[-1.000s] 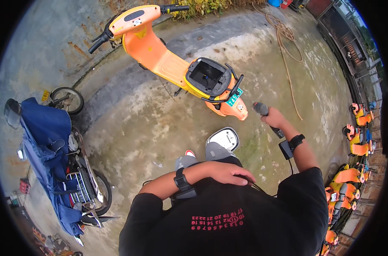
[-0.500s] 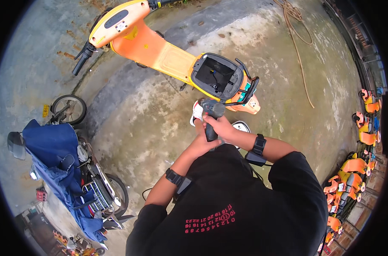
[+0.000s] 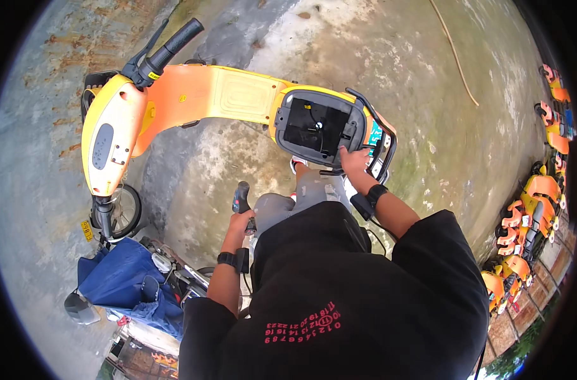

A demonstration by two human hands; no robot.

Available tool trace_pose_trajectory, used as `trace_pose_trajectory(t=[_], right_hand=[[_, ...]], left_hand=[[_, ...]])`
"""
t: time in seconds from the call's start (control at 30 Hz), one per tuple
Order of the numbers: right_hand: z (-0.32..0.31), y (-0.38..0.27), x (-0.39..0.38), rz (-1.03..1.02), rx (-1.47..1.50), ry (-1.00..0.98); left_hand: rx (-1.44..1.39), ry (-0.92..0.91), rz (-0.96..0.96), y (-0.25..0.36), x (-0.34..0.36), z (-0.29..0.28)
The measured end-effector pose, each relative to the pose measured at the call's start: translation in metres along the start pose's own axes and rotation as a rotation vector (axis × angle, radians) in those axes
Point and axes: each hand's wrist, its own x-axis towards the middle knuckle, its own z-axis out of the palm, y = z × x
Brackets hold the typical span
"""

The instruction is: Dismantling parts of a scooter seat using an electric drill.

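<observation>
A yellow-orange electric scooter [image 3: 244,95] stands in front of me, its open under-seat compartment [image 3: 314,126] showing a dark inside with a cable. My right hand [image 3: 357,166] is at the back rim of that compartment, beside the black rear grab rail [image 3: 380,123]. Its fingers are bent over the edge, their tips partly hidden. Low on the left, my left hand [image 3: 241,223] is wrapped round the handle of a dark cordless power drill [image 3: 240,197], held next to my knee and apart from the scooter.
Behind the handlebar [image 3: 174,47] side, a parked motorbike with a blue cover [image 3: 127,272] stands at the lower left. A rope or hose [image 3: 453,54] lies on the stained concrete [image 3: 421,145]. Several orange scooters [image 3: 535,202] line the right edge.
Both hands were together on the drill; now only the left holds it, lower and to the left. My right hand has reached the scooter's rear. The scooter appears turned and closer.
</observation>
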Motion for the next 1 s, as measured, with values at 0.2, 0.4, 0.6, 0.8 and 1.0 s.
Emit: trace_pose_trajectory(t=[0.2, 0.4, 0.6, 0.8, 1.0], right_hand=[[0.022, -0.029, 0.016, 0.107, -0.046, 0.139], [-0.002, -0.022, 0.005, -0.026, -0.005, 0.094], [0.007, 0.007, 0.016, -0.118, 0.119, 0.146], [0.019, 0.029, 0.045, -0.142, 0.284, 0.209], [0.017, 0.05, 0.063, -0.198, 0.262, 0.135]], left_hand=[[0.346, 0.051, 0.045, 0.007, 0.03, -0.079], [0.622, -0.008, 0.035, 0.052, 0.044, -0.107], [1.012, 0.084, 0.227, 0.104, 0.067, -0.114], [0.928, -0.019, 0.263, 0.155, 0.063, -0.091], [0.842, -0.076, 0.221, 0.164, 0.081, -0.067]])
